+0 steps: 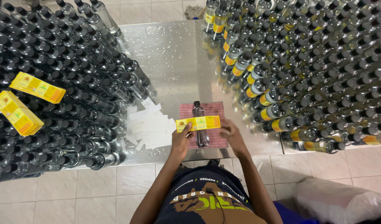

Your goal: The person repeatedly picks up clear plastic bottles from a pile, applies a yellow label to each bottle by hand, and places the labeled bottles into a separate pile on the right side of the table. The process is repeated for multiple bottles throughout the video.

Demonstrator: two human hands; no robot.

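1. We work at the near edge of a shiny metal table (178, 62), where a bare strip runs from the near edge up to the far edge between two crowds of bottles.
2. Along the left side stands a dense mass of unlabelled bottles (66, 83), too many to count; it runs from the far left corner to the near edge.
3. The right side is packed just as tightly with labelled bottles (306, 74), yellow bands showing on those nearest the strip.
4. Open room is narrow: only the middle strip, and its near part is taken up by a pink mat (215, 112) and a loose heap of white paper slips (151, 126) just left of the mat.
5. We count one bottle (200, 124) on the mat, one label (198, 123) across it, and two stacks of yellow labels (26, 99) resting on the caps at the left.
6. The bottle lies flat, black cap toward the far edge, clear and slim.
7. Our left hand (181, 143) pinches the label's left end, fingers closed on it.
8. Our right hand (232, 137) is at the label's right end, fingers slightly spread; whether it grips we cannot tell.
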